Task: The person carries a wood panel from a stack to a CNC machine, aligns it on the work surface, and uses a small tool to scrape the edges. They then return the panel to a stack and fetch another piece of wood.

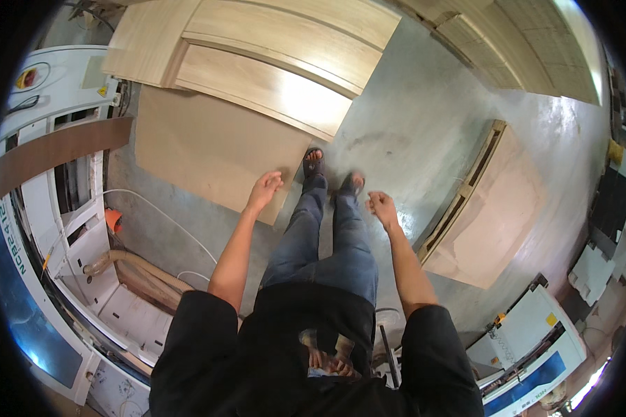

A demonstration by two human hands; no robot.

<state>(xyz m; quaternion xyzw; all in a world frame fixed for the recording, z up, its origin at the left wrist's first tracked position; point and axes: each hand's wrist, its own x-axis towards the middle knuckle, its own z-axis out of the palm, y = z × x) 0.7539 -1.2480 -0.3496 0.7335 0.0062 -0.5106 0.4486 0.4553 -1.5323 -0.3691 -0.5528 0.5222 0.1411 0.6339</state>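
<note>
My left hand hangs in the air left of my legs, over a flat brown sheet on the floor. Its fingers are loosely bent and partly apart, and nothing shows in them. On the other side, my right hand is held out above the grey floor, its fingers curled in, with nothing visible in it. Neither hand touches anything. Ahead of my feet, light wood panels with raised edges lie above the brown sheet and cover its far part.
A wooden pallet bearing a pale brown sheet stands at the right. White machines line the left and lower right. A thick hose and a white cable run by the left machine. Stacked boards stand far right.
</note>
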